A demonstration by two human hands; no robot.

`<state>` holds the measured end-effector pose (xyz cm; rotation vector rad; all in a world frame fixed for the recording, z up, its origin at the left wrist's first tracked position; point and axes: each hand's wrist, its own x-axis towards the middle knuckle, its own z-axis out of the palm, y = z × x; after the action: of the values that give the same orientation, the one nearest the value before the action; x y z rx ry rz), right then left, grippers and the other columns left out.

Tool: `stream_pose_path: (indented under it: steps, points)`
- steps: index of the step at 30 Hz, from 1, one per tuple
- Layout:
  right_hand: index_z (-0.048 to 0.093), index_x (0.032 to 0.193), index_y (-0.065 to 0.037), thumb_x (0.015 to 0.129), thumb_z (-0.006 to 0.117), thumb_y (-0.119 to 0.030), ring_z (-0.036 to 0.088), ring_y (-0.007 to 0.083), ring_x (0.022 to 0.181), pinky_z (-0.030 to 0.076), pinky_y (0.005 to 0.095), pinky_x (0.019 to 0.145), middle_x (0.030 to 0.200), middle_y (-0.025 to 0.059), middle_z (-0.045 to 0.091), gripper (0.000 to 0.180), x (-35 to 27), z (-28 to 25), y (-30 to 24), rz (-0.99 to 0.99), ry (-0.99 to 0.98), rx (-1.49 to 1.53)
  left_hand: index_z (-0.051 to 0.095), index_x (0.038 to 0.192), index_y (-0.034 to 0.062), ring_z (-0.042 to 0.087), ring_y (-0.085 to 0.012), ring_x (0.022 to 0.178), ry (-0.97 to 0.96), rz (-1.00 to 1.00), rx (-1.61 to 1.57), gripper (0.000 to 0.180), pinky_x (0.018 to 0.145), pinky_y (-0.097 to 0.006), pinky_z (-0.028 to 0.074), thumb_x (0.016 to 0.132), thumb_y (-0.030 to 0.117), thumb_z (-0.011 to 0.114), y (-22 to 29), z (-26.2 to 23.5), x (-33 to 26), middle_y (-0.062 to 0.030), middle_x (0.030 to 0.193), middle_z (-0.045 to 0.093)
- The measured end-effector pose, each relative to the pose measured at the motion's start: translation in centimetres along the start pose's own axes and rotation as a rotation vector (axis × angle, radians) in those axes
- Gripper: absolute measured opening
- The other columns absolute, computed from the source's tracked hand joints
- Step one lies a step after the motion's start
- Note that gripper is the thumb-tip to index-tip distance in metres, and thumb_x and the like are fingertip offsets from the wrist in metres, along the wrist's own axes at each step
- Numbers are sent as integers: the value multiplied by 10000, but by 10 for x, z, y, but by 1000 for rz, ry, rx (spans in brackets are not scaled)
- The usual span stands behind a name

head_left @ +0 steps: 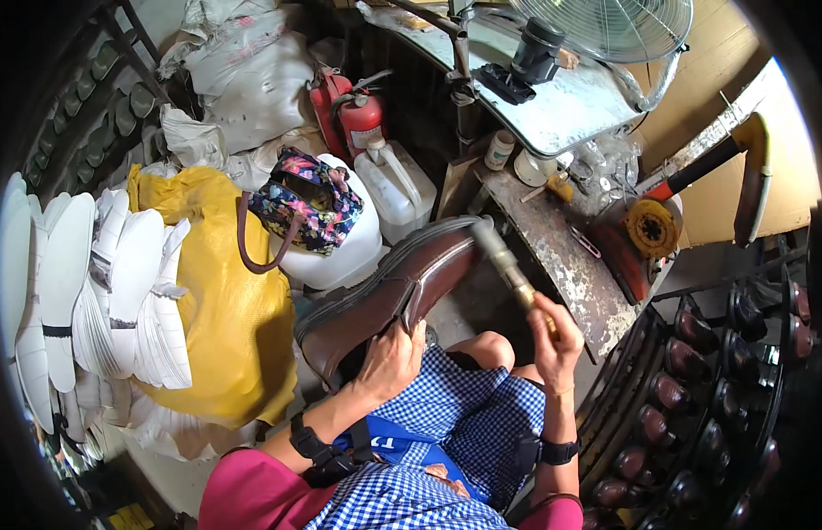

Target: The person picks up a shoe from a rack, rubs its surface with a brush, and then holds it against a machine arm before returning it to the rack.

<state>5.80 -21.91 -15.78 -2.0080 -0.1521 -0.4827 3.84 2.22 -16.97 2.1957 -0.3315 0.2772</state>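
Shoe (362,316), tool (506,265) in curled fingers (554,311)

Work table (597,110), upper right: pale top, rounded near corner, metal post (461,53) at its left side. A wire-cage fan (610,22) stands at its far side. Low bench (552,238), nearer: dark surface, flaking in pale patches. Brown cardboard panels (791,168) stand at the right. A tiered dark rack (729,276) occupies the lower right. White sacks (252,84) are piled upper left, beside red fire extinguishers (361,119). Light is brightest on the cardboard panels; shadow fills the space beneath the table.
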Motion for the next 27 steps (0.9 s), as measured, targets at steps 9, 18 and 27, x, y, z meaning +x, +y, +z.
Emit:
stream_pose_path:
  steps: [9,18,27]
  points:
    - [638,1013,-22,765,653,-1,561,172,578,430,261,517,722,107,596,250,16,4,-38,-57,-287,-47,517,909,-52,562,-387,672,-86,-34,153,230,637,-454,446,917,169,452,-10,-6,-10,-248,723,549]
    - [634,1031,-34,732,666,31,590,195,602,449,263,520,757,111,591,307,3,10,-26,-216,-157,-195,465,1197,30,599,-111,828,36,-718,-797,336,556,-236,541,950,253,421,-11,-27,7,-58,1024,580]
    - [619,1053,-31,728,651,53,590,230,591,469,289,502,767,115,586,337,2,11,-17,-220,-56,-266,522,1075,59,635,-112,771,55,-797,-1033,229,536,-252,540,930,229,470,-11,-35,11,-38,961,621]
